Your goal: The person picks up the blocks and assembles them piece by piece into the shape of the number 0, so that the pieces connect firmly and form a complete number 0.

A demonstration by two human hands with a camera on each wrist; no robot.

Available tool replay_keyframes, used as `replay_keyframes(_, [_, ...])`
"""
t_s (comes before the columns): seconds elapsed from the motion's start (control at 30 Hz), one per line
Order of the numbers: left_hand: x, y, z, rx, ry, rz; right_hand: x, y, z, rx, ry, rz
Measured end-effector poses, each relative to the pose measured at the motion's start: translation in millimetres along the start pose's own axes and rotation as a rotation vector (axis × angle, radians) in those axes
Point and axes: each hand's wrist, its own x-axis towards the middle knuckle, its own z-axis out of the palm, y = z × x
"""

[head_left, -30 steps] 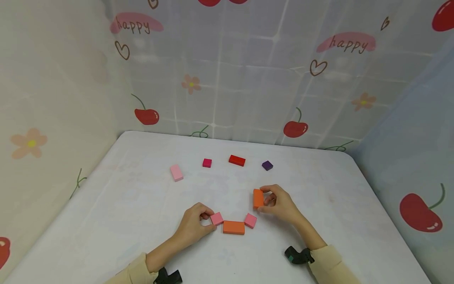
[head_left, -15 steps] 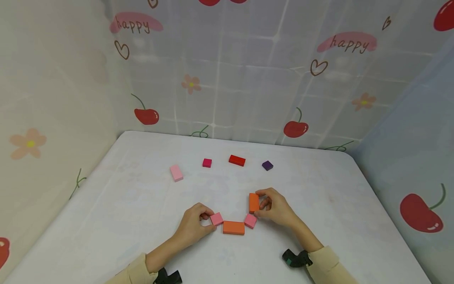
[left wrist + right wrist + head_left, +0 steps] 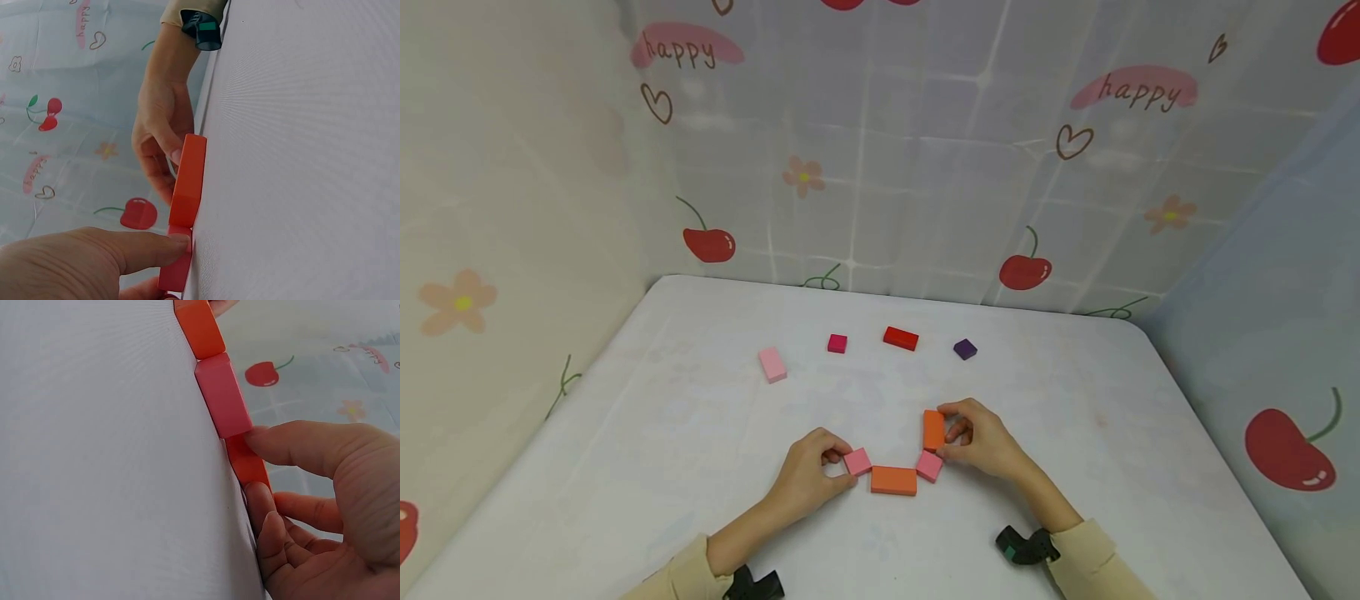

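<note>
My left hand [image 3: 807,473] pinches a small pink block [image 3: 857,462] between thumb and finger. That block meets the left end of an orange rectangular block [image 3: 893,481] lying crosswise on the table. At the right end sits a second pink block [image 3: 929,467], turned at an angle. My right hand [image 3: 987,440] holds another orange block [image 3: 933,430] lengthwise, thumb at its near end and a finger at the far end. In the right wrist view, this orange block [image 3: 247,459] sits right against the second pink block [image 3: 224,394]. Together the pieces form a curved row.
Farther back on the white table [image 3: 700,433] lie a light pink block [image 3: 772,365], a magenta block [image 3: 837,343], a red block [image 3: 901,338] and a dark purple block [image 3: 966,349]. Behind the table hangs a patterned curtain [image 3: 917,200].
My right hand has moved left and toward me with its orange block, bringing it up against the right pink block. The left hand and its pink block have stayed in place.
</note>
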Motion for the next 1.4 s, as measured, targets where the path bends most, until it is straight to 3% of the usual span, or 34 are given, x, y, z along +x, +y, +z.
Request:
replay_keyframes(0.23, [-0.2,0.5,-0.3,0.002,-0.006,-0.010,-0.8,1.0,-1.3,0.018,-0.023,-0.032])
replay_keyframes(0.8, [0.1,-0.6,0.1,0.002,-0.002,-0.008,-1.5,-1.8,-1.0,0.064,-0.031,-0.011])
replay_keyframes(1.13, [0.3,-0.6,0.2,0.004,-0.011,-0.013,-2.0,0.9,-2.1,0.063,0.003,-0.008])
replay_keyframes(1.4, [0.3,-2.6,1.3,0.012,-0.006,-0.003,-2.7,-1.7,-2.6,0.056,0.060,0.052])
